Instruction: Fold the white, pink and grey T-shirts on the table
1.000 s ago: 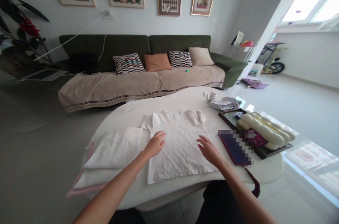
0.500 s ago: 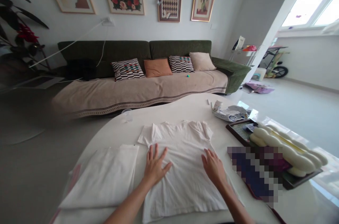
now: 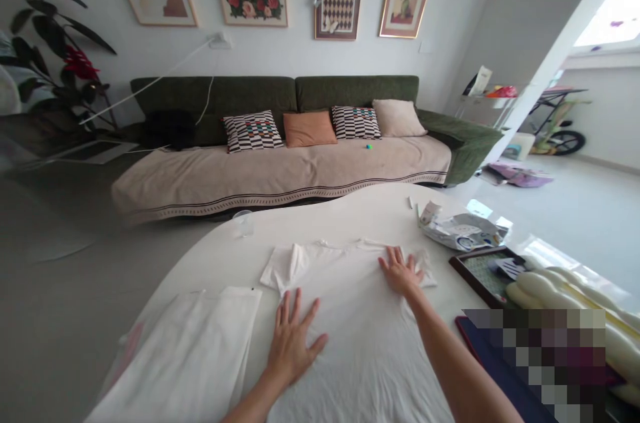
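A white T-shirt (image 3: 355, 316) lies spread on the white table (image 3: 345, 213), its neckline toward the far side. My left hand (image 3: 295, 340) rests open on the shirt's left part, fingers spread and pointing away from me. Farther up, my right hand (image 3: 401, 271) lies flat near the right shoulder and sleeve, its fingers apart. Light creases run through the fabric around both hands. To the left of the shirt sits a folded white cloth (image 3: 187, 350), with something pinkish showing at its left edge.
A clear cup (image 3: 244, 223) stands near the table's far left edge. On the right are a crumpled plastic packet (image 3: 465, 231), a dark-rimmed tray (image 3: 480, 276) bearing a cream puffy object (image 3: 560, 290), and a dark blue flat item (image 3: 500, 360), partly pixelated. A green sofa (image 3: 350, 91) stands beyond.
My right hand has moved up the shirt from its right side to the right shoulder. My left hand stays on the left part. The view has shifted slightly.
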A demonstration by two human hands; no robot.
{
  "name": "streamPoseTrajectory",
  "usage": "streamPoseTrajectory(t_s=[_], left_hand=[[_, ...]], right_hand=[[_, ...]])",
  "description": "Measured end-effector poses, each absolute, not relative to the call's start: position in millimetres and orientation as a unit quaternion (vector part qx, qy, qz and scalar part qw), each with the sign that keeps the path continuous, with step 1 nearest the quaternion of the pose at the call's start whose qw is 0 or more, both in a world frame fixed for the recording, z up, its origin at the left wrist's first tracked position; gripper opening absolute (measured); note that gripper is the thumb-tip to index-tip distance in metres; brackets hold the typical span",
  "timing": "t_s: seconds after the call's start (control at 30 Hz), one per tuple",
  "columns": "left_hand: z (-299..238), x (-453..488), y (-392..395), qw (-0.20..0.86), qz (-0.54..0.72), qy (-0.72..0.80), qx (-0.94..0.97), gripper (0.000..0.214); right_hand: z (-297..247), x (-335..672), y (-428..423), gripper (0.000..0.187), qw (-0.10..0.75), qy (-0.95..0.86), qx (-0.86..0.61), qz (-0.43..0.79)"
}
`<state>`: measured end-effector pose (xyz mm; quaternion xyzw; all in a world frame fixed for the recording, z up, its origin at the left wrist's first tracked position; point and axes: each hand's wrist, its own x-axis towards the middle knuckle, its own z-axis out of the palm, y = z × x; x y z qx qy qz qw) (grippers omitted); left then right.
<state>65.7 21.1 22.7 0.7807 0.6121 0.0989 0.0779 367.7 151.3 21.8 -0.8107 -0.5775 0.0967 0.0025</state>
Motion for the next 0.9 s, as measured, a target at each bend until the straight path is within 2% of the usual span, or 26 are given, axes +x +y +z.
streamPoseTrajectory(t_s=[0.23,0.33,0.43,0.6,0.73,0.83,0.9], left_hand=[[25.2,66.5,21.0,0.089,0.098,0.612,0.780,0.068],[27.5,67.1,20.4,0.095,0.099,0.610,0.780,0.068],[28.6,66.9,19.5,0.099,0.100,0.609,0.780,0.068],[26.3,65.7,19.0,0.096,0.105,0.611,0.779,0.070],[25.2,65.4,18.9,0.103,0.118,0.611,0.776,0.070],[26.7,65.9,18.7,0.107,0.116,0.610,0.776,0.069],[28.1,66.6,18.6,0.107,0.114,0.611,0.776,0.069]], right_hand=[[24.9,347.3,151.3,0.064,0.029,-0.544,-0.837,0.053],[25.7,304.0,141.3,0.063,0.058,-0.617,-0.785,-0.006],[18.1,277.0,129.5,0.059,0.048,-0.705,-0.708,0.021],[8.9,335.4,133.1,0.056,0.023,-0.659,-0.751,0.049],[23.5,380.7,145.4,0.055,0.023,-0.591,-0.804,0.053],[34.1,352.4,135.0,0.059,0.050,-0.568,-0.821,0.017],[33.2,314.9,115.0,0.059,0.059,-0.618,-0.784,-0.001]])
